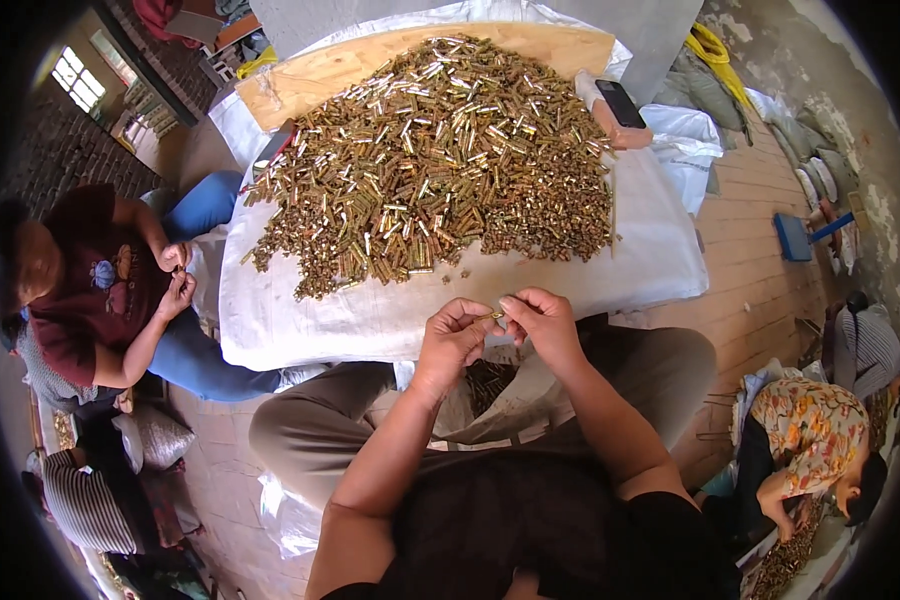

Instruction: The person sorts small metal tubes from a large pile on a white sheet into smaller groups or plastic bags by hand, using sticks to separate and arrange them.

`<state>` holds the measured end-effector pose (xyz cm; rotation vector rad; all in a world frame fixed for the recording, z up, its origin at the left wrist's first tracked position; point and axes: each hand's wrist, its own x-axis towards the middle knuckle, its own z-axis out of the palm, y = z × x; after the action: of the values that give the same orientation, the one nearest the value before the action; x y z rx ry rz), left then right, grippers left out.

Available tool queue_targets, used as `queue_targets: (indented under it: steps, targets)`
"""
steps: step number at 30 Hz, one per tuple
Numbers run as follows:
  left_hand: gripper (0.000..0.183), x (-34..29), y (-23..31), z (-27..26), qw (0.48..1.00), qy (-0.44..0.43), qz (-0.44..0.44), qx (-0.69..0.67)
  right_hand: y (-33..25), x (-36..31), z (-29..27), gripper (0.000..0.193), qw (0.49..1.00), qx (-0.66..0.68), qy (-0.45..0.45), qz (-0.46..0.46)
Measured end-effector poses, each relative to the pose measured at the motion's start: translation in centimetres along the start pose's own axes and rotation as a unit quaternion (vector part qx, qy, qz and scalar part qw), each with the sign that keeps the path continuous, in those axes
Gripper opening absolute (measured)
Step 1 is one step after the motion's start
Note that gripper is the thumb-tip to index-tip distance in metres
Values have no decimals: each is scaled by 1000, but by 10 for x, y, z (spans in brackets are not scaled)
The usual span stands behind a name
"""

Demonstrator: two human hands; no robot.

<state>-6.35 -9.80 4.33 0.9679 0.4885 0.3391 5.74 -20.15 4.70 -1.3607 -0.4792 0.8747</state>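
My left hand (454, 342) and my right hand (544, 326) meet just off the near edge of the table. Between their fingertips is a small brass-coloured metal piece (497, 315), and both hands pinch it. Its exact kind is too small to make out. Beyond them, a large heap of brass-coloured metal cylinders (420, 160) covers most of the white-sheeted table (610, 285). Shorter pieces (550, 222) gather at the heap's near right. Below my hands, an open sack (515, 410) between my knees holds more metal pieces (488, 383).
A wooden board (300, 85) backs the heap. At its right, a black phone (620, 103) rests on a reddish block (625, 132). A co-worker (100, 290) sits close on the left, hands together. Another person (810, 430) bends over metal pieces at lower right. A blue dustpan (794, 238) stands on the floor.
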Motion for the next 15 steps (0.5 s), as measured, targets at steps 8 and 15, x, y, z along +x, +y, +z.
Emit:
queue_targets:
  steps: [8,15]
  targets:
    - [7,-18,-1,10,996,-3,41,81,-7,-13,2,18,999,9,39,0]
    - [6,-21,-7,10,992,14,77,96,-6,-16,3,21,1000,17,1,8]
